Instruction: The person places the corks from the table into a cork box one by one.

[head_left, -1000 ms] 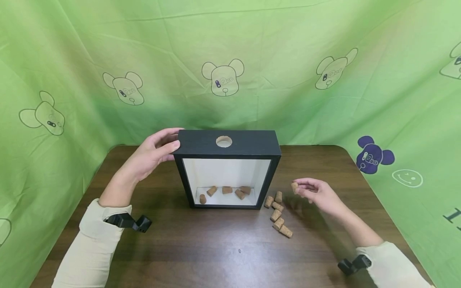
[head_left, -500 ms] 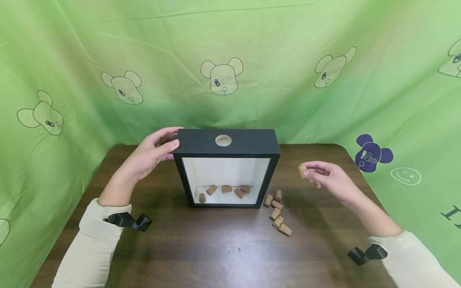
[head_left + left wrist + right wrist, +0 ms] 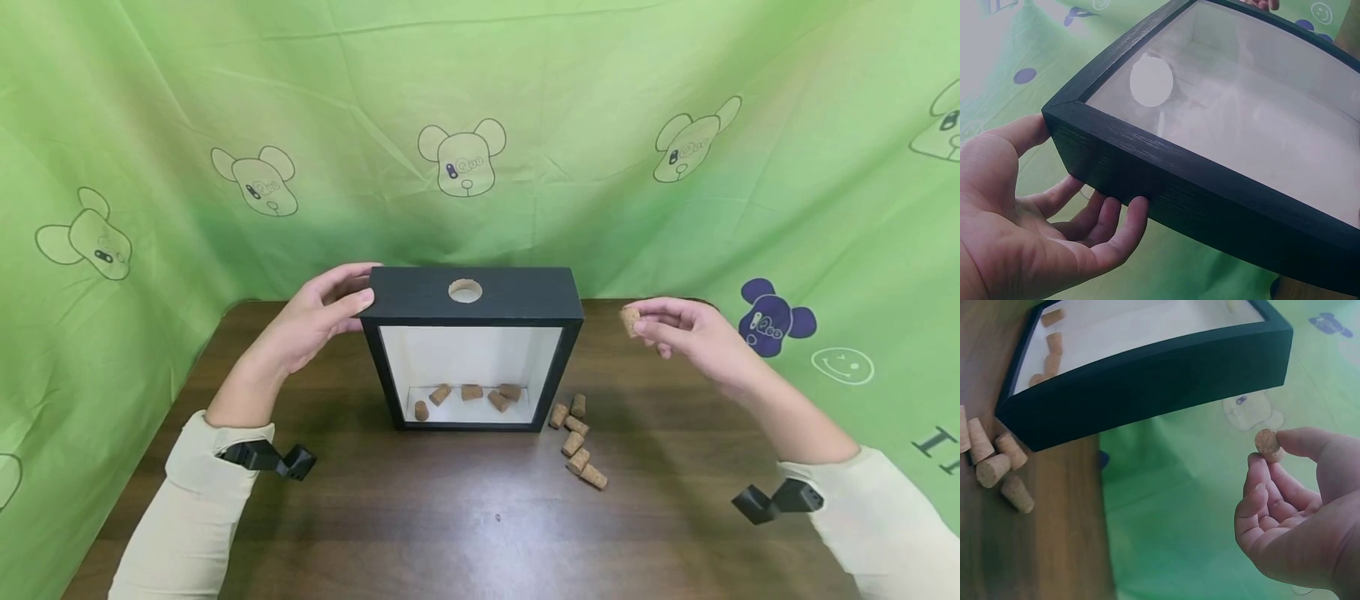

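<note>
A black-framed box (image 3: 525,293) with a clear front and a round hole (image 3: 466,291) in its top stands upright on the table. My left hand (image 3: 311,321) grips the box's upper left corner, thumb on the corner and fingers bent against the side in the left wrist view. Above the table, right of the box, my right hand (image 3: 701,337) pinches a cork stopper (image 3: 1268,445) between thumb and fingertips. Several corks (image 3: 472,392) lie on the white floor inside the box. Outside, by its lower right corner, several loose corks (image 3: 576,442) form a short trail.
The brown wooden table (image 3: 450,542) runs under everything. A green cloth (image 3: 562,100) with cartoon heads hangs behind and along both sides. Each wrist wears a small black camera, such as the left wrist camera (image 3: 297,462).
My right hand has lifted away from the table with the cork, moving up and slightly right to about the height of the box's top. The left hand keeps its hold on the box.
</note>
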A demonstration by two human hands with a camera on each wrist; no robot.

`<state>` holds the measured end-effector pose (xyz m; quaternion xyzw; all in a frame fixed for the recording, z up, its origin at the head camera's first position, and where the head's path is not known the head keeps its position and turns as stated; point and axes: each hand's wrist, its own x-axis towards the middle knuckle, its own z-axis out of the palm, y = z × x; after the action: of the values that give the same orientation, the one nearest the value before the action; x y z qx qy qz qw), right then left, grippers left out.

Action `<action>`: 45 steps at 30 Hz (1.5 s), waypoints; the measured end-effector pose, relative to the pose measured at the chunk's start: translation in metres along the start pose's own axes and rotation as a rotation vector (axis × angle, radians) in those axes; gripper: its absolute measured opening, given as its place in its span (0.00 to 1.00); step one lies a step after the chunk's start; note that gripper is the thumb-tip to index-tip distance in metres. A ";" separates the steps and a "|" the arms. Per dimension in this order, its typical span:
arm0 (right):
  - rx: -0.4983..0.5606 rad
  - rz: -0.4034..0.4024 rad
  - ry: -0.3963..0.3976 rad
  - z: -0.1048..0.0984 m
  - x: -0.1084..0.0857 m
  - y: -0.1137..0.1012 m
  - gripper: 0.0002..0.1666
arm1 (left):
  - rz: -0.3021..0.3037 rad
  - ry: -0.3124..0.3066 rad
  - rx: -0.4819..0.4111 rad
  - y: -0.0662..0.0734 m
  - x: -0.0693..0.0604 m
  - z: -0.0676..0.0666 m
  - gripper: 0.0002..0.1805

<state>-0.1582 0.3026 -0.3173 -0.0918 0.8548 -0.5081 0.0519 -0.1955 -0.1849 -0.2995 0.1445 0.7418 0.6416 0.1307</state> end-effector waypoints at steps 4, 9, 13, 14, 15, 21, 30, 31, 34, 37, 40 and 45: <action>-0.014 -0.007 -0.006 -0.003 0.001 -0.010 0.16 | -0.002 -0.001 0.000 0.000 0.001 0.000 0.31; -0.003 -0.020 0.002 -0.006 0.003 -0.025 0.16 | -0.005 -0.006 0.005 0.001 0.001 -0.001 0.31; 0.007 -0.018 0.021 -0.009 0.004 -0.041 0.16 | 0.003 -0.005 -0.001 0.000 0.001 -0.001 0.31; 0.005 -0.016 0.030 -0.009 0.004 -0.045 0.16 | 0.006 -0.005 -0.002 0.000 0.001 -0.001 0.31; 0.002 -0.023 0.032 -0.010 0.004 -0.050 0.16 | 0.007 -0.005 -0.004 -0.001 0.001 -0.001 0.30; -0.008 -0.050 0.039 -0.011 0.008 -0.069 0.15 | 0.013 -0.006 -0.005 0.000 0.000 0.000 0.30; 0.036 -0.077 -0.016 0.005 0.019 -0.091 0.16 | 0.007 -0.003 0.002 0.001 0.000 0.000 0.30; 0.038 -0.078 -0.015 0.008 0.020 -0.094 0.17 | 0.006 -0.003 0.004 0.001 0.000 0.000 0.30; 0.036 -0.083 -0.003 0.018 0.025 -0.104 0.18 | 0.005 -0.002 0.006 0.000 -0.001 0.000 0.30; 0.041 -0.106 -0.005 0.028 0.030 -0.112 0.19 | 0.006 -0.004 0.002 0.000 -0.001 0.000 0.30; 0.067 -0.132 -0.024 0.038 0.035 -0.119 0.20 | 0.007 -0.004 0.000 0.001 0.000 -0.001 0.31; 0.120 -0.156 -0.059 0.052 0.043 -0.127 0.22 | 0.003 -0.004 -0.003 0.000 0.000 -0.001 0.30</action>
<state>-0.1776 0.1897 -0.2305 -0.1696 0.8111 -0.5582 0.0425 -0.1958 -0.1854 -0.2994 0.1467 0.7403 0.6427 0.1317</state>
